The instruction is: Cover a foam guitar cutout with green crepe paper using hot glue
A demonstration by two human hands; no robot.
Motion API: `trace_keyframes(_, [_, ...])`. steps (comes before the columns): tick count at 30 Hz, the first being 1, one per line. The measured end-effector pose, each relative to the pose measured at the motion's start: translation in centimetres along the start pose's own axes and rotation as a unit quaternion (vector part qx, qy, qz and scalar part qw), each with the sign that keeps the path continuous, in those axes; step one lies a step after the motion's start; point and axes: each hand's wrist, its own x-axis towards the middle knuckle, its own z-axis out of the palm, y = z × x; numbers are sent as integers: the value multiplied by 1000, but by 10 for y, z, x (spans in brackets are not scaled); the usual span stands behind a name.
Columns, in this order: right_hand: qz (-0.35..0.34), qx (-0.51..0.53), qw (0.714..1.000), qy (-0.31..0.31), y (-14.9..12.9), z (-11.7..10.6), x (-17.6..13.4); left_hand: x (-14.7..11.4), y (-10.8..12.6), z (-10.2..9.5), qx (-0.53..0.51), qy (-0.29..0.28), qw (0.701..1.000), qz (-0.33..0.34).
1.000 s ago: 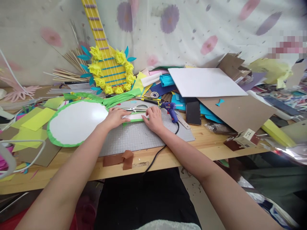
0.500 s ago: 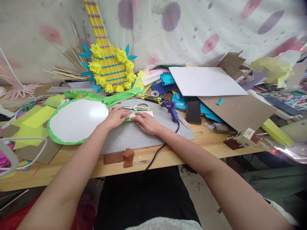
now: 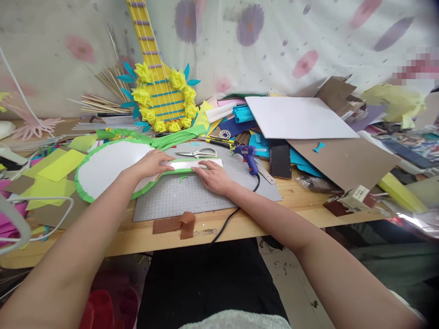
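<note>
A white guitar-shaped cutout [image 3: 109,160] edged with green crepe paper lies on the desk, its narrow neck pointing right. My left hand [image 3: 149,165] is closed where the body meets the neck, fingers over the upper edge and thumb by the lower one. Farther along, my right hand [image 3: 214,177] lies on the neck with its fingers stretched out and slightly apart. Beneath the neck is a grey cutting mat [image 3: 161,201]. Scissors [image 3: 206,152] lie just beyond it. A blue glue gun [image 3: 249,159] rests right of my right hand.
A yellow paper guitar [image 3: 166,100] with yellow flowers leans at the back. Right of the mat lie a phone [image 3: 280,160], a white board [image 3: 298,116] and brown cardboard [image 3: 346,157]. Brown paper strips [image 3: 168,225] lie near the front edge. A black cord [image 3: 224,224] crosses that edge.
My left hand has moved left along the neck, away from my right hand, baring more of the white strip. The right hand stays on the neck. The view has shifted slightly.
</note>
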Motion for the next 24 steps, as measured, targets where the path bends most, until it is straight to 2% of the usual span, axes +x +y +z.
trace_keyframes(7, [16,-16,1000,21,0,-6,12,-4,2,3,-16,15,1000,9])
trace_keyframes(13, [-96,11,995,4,-12,2,28,-8,2,8,-41,-6,999,16])
trace_keyframes(18, [-97,22,995,11,-9,8,28,-8,1,8,-86,-4,996,15])
trace_keyframes(24, [-114,29,993,4,-14,9,29,-3,-3,7,-94,-45,995,0])
